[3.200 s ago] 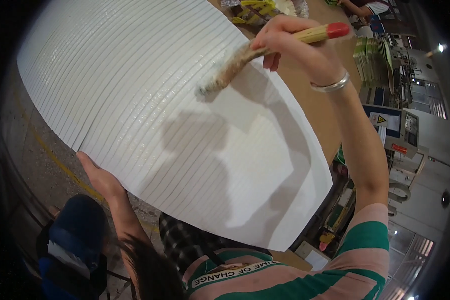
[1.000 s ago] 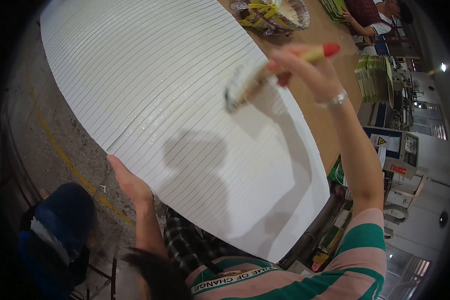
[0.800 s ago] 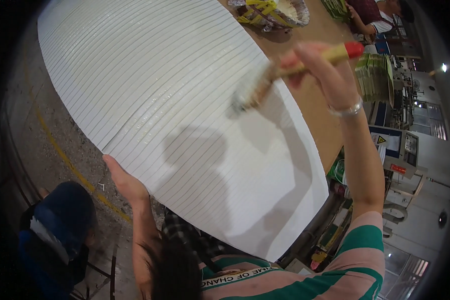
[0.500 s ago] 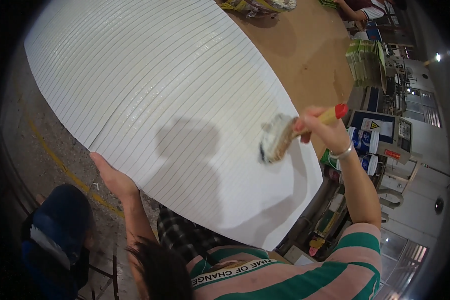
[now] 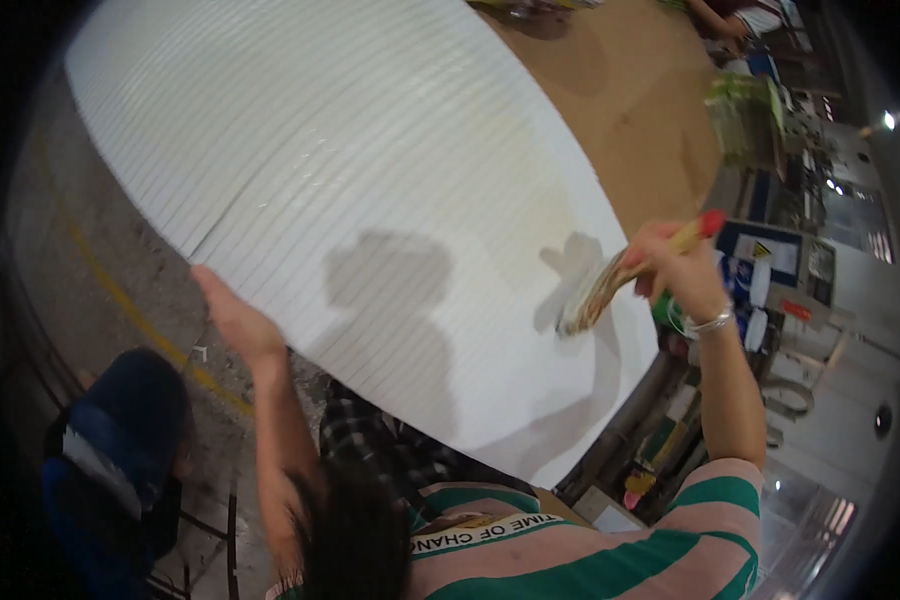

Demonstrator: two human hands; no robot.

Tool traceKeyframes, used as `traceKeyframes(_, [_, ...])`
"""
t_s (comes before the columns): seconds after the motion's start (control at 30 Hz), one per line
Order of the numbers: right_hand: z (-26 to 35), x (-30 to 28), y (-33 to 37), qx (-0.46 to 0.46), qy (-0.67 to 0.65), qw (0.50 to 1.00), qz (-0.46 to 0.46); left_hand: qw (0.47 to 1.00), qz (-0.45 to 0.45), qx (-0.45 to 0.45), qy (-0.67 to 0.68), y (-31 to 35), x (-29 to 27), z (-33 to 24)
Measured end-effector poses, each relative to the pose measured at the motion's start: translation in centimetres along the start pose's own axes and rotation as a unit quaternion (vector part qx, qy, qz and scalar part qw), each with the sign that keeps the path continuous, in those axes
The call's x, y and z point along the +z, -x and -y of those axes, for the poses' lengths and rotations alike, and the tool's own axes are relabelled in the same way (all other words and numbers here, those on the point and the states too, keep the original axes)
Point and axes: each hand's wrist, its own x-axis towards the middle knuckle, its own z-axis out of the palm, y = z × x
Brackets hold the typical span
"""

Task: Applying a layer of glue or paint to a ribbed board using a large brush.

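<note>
Clock positions are taken from the middle of the view. The white sheets (image 5: 320, 180) run from 10 to 5 o'clock, fanned so that each leaves only a narrow strip bare — an arrangement that seems meant to expose many edges to one stroke. Wet-looking glints show on part of the ridges. At 3 o'clock the right hand (image 5: 675, 265) pinches the brush (image 5: 592, 302) by its handle, thumb against fingers, red butt up toward 2; holding it there seems to leave the wrist free to swing. The bristles slope down toward the plain white area; blur leaves contact with it uncertain. At 9 o'clock the left hand (image 5: 240, 318) lies along the near edge of the sheets, apparently to steady the fan; whether its grip closes beneath I cannot tell, the underside being hidden. The brown surface (image 5: 660, 150) shows at 2, with shadows across it, and a wrapped bundle (image 5: 540, 8) is cut off by the frame just past 12. Farther out at 2 stands a greenish stack (image 5: 745, 120); a co-worker's arm (image 5: 725, 20) reaches in at half past 1. A machine panel (image 5: 785, 255) sits near 3. A yellow line (image 5: 140, 322) crosses the grey floor (image 5: 90, 330) between 8 and 10.
</note>
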Motion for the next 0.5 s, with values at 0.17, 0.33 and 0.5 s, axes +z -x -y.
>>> traceKeyframes(0.17, [7.9, 9.0, -5.1, -0.264, -0.029, 0.964, -0.016, 0.993, 0.0, -0.077, 0.091, -0.9, -0.1, -1.8])
traceKeyframes(0.33, [6.1, 10.8, -1.8, -0.107, 0.141, 0.978, 0.109, 0.961, -0.056, 0.192, -0.191, -2.0, -3.5, 8.3])
traceKeyframes(0.5, [10.3, 10.0, -1.1, -0.192, -0.007, 0.976, 0.103, 0.998, -0.058, 0.0, -0.026, 0.2, -0.2, 2.8])
